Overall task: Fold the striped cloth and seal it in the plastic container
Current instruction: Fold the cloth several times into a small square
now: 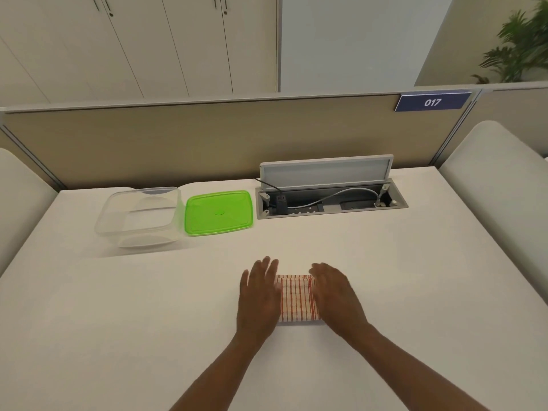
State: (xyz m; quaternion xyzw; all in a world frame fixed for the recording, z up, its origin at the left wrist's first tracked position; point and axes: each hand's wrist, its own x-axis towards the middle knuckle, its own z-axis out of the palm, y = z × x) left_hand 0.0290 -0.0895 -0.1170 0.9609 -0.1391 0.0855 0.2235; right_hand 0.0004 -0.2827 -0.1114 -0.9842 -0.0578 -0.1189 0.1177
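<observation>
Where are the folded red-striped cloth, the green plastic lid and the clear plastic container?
folded red-striped cloth (297,298): head view, middle of its top face
green plastic lid (218,212): head view, centre dimple
clear plastic container (135,229): head view, near rim

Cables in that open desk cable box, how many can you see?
2. A black cable enters at the far left corner of the grey recessed cable box to a black plug; a light grey cable arcs across toward the right end. Others may be hidden inside.
</observation>
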